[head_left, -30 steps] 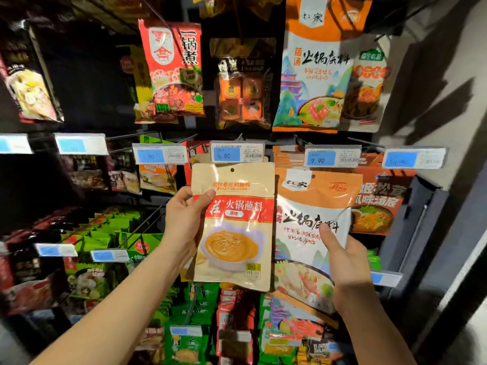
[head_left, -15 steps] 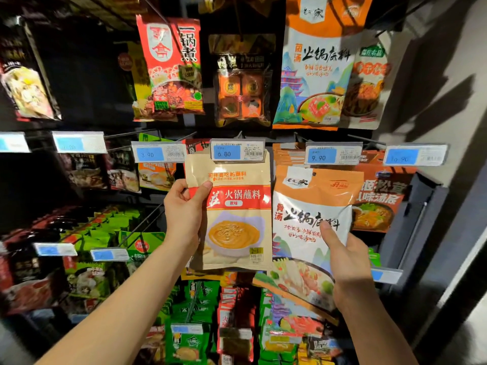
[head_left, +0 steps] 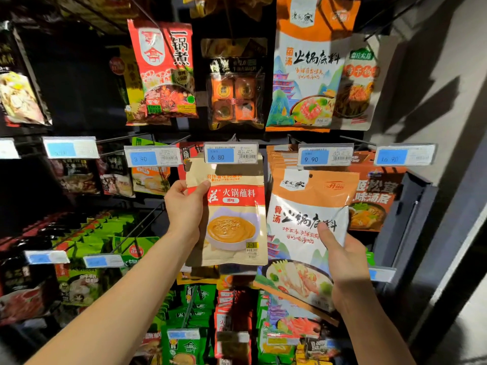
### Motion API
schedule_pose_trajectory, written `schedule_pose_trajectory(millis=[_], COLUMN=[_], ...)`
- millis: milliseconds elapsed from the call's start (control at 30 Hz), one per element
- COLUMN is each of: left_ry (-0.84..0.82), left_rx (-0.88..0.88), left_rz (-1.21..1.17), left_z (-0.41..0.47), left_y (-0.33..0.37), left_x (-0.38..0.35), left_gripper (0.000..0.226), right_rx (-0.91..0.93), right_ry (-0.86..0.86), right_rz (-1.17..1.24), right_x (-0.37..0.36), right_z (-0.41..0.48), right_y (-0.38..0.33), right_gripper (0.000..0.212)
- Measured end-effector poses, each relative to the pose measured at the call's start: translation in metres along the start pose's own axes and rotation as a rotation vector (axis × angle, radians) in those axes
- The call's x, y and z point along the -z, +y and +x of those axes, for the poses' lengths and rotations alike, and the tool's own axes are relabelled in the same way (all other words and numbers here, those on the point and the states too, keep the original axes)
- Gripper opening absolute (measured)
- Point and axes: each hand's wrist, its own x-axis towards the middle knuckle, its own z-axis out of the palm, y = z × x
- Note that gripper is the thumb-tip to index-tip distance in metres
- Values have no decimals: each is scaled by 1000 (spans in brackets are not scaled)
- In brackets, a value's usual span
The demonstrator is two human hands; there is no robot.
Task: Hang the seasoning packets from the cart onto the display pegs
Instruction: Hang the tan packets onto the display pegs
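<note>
My left hand (head_left: pixel 185 206) grips a beige dipping-sauce packet (head_left: pixel 234 222) by its left edge, thumb on the red band. The packet's top sits behind the 6.80 price tag (head_left: pixel 231 154) at the end of a peg, so its hang hole is hidden. My right hand (head_left: pixel 342 256) holds an orange and white soup-base packet (head_left: pixel 300 227) from below, thumb across its front; that packet hangs in front of a stack of the same kind under the 9.90 tag (head_left: pixel 325 157). No cart is in view.
Pegs with hanging packets fill the display above, left and below: a red packet (head_left: pixel 163 69), a clear pack of cubes (head_left: pixel 234 96), a large orange packet (head_left: pixel 308 64). Green packets (head_left: pixel 110 233) sit lower left. A grey wall (head_left: pixel 434 88) bounds the right side.
My left hand has raised the beige packet, so its top has gone from below the 6.80 tag to behind it. My right hand stays on the orange packet.
</note>
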Motion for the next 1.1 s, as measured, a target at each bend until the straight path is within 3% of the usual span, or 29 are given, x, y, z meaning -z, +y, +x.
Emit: schedule_pose_trajectory(millis=[300,367,467,567,700,833,933,1100], left_ry=[-16,42,149,-2,-282,-524,-592,-627], left_rx=[13,-21,-167,-467,-774,-1065,-1156,-1221], left_rz=[278,280,200,250,469,772,911,936], left_z=[20,13,-16,-47,-56,-43,-33,-26], left_y=[-8,-4,8,32,58,71,72,66], left_x=[4,7,5,-8,-42,-86,-113,-130], left_gripper=[34,42,33,18,14,43,59,50], right_rx=[-41,-35,-21,-22,-101,-142,-194,-189], right_ry=[-28,-44,-101,-147,-180,-216,-225,-223], right_rz=[26,9,-23,-56,-30,-35,-58,-96], right_x=[28,32,33,31,28,32,38,42], right_z=[8,16,24,34,45,47,49,51], right_y=[1,-1,-10,-17,-19,-23,-24,-29], right_gripper=[21,24,20,17,25,28,32,28])
